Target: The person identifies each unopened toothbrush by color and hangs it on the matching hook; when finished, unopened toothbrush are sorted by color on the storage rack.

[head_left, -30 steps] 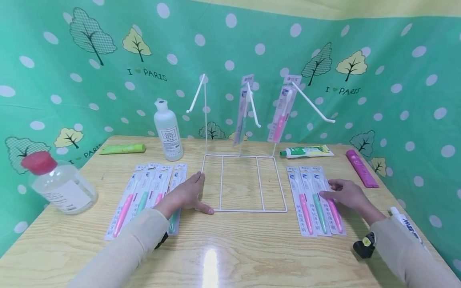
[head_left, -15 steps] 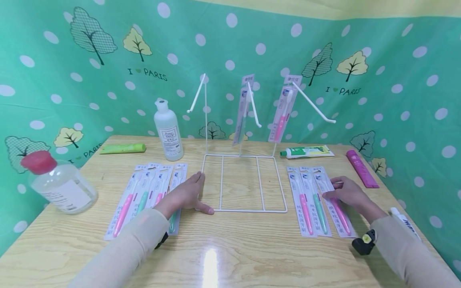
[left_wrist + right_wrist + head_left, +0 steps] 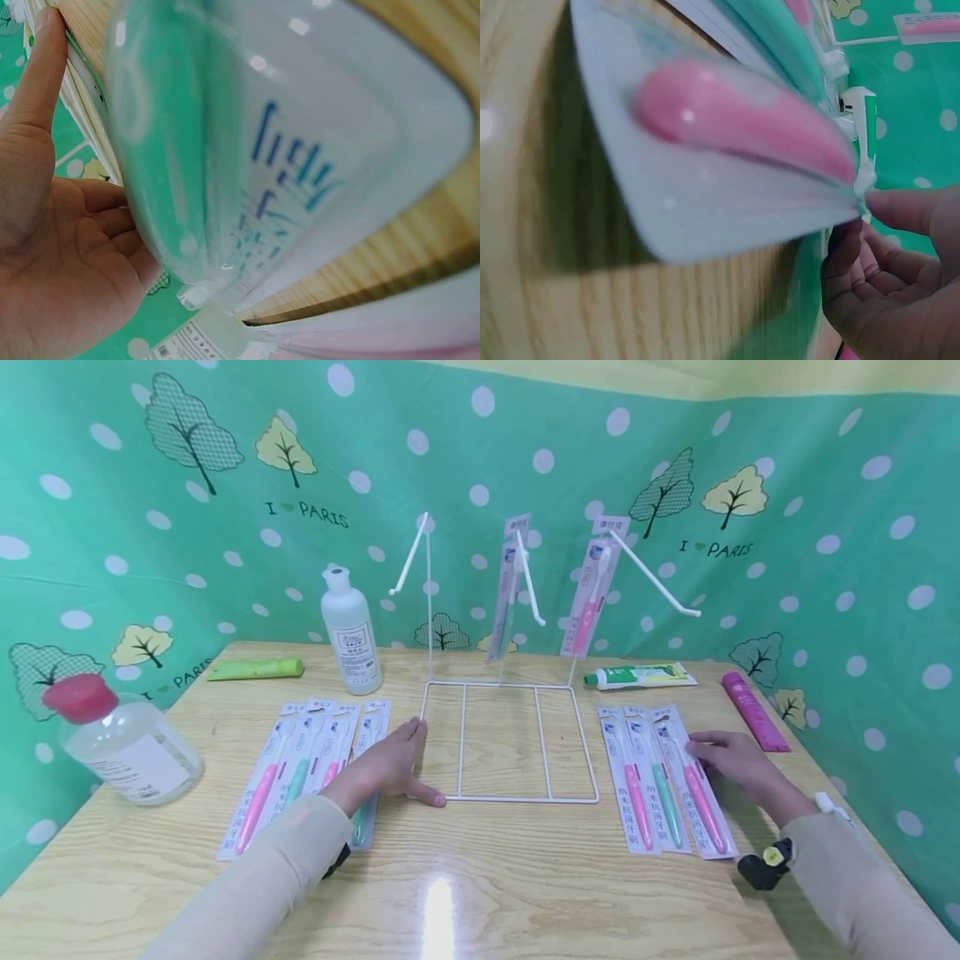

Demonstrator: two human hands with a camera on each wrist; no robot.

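Note:
My right hand (image 3: 731, 768) pinches the right edge of a packaged pink toothbrush (image 3: 693, 785), rightmost in the right-hand row. In the right wrist view, thumb and finger meet at its edge, and the package (image 3: 705, 195) is lifted and tilted off the table. Beside it lie a packaged green toothbrush (image 3: 662, 785) and another pink one (image 3: 634, 785). My left hand (image 3: 386, 764) rests on the left side of a white wire display rack (image 3: 502, 798), its thumb stretched at the front corner. Under the left wrist lies another packaged green toothbrush (image 3: 165, 150), partly hidden by the arm.
Several packaged toothbrushes (image 3: 262, 793) lie left. Two more hang on the rack's middle (image 3: 506, 593) and right (image 3: 588, 602) hooks; its left hook (image 3: 408, 556) is bare. Bottles (image 3: 352, 635) (image 3: 135, 747) and tubes (image 3: 255, 669) (image 3: 641, 676) (image 3: 753, 710) stand or lie around.
My right hand drew the rightmost toothbrush package away from the green one beside it, then shifted slightly right along its edge. The left hand stays on the rack.

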